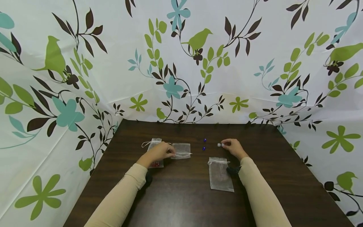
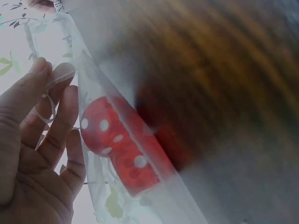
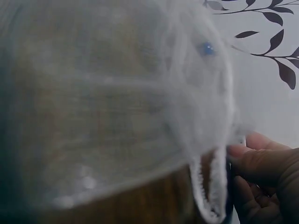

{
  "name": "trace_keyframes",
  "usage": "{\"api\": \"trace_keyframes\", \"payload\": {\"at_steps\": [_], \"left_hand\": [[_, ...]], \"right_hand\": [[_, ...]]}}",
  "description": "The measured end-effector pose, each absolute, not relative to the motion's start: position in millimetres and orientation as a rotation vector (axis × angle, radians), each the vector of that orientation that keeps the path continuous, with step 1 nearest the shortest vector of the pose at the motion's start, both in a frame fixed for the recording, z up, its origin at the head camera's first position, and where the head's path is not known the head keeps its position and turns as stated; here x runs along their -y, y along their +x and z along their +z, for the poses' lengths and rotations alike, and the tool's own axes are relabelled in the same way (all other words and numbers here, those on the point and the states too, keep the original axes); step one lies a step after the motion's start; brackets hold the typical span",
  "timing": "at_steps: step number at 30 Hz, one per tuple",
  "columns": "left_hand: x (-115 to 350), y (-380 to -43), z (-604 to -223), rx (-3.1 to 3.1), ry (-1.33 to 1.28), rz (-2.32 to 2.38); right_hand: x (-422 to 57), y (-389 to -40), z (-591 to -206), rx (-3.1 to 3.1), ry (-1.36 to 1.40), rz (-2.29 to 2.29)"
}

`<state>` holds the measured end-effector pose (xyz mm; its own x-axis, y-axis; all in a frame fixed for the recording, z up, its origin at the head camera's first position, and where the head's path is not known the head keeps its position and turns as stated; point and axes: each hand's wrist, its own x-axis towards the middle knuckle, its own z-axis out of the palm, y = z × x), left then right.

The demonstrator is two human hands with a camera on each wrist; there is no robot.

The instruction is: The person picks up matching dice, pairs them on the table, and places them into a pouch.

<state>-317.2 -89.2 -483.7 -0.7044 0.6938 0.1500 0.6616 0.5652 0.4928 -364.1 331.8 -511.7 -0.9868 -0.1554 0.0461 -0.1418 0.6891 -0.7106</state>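
Note:
My left hand [image 1: 161,152] pinches a thin white cord [image 2: 60,80] between thumb and forefinger, at the left edge of the middle sheer drawstring pouch [image 1: 182,147]. Under that wrist lies another sheer pouch [image 1: 156,141] with red dice [image 1: 155,164] inside; their white dots show large in the left wrist view. My right hand [image 1: 234,148] pinches a white die with dark dots [image 1: 222,145] at the fingertips, and a second white die [image 1: 219,145] sits right beside it. Two blue dice [image 1: 205,140] lie apart on the table, left of the white ones.
A third sheer pouch [image 1: 220,176] lies flat near my right wrist, its drawstring end away from me. The dark wooden table [image 1: 181,201] ends at a wall hanging [image 1: 113,78] printed with leaves and birds.

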Motion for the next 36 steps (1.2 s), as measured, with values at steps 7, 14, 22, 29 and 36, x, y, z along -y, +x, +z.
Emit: {"api": "trace_keyframes", "payload": {"at_steps": [7,14,22,29,36], "left_hand": [[88.6,-316.9,-482.6,-2.732,1.149,0.82],[86.3,-316.7,-483.4,-2.737,1.149,0.8],[85.5,-316.5,-483.3,-2.748,1.133,0.781],[85.2,-315.1,-481.8,-2.751,1.138,0.776],[85.0,-314.3,-481.1,-2.751,1.132,0.778]], "right_hand": [[-329.2,-365.4,-510.5,-2.874,-0.292,-1.216],[-328.3,-366.0,-512.6,-2.867,-0.276,-1.207],[-327.6,-365.8,-513.5,-2.892,-0.308,-1.178],[-327.1,-365.4,-514.4,-2.874,-0.36,-1.207],[-321.9,-366.0,-515.0,-2.869,-0.377,-1.186]]}}
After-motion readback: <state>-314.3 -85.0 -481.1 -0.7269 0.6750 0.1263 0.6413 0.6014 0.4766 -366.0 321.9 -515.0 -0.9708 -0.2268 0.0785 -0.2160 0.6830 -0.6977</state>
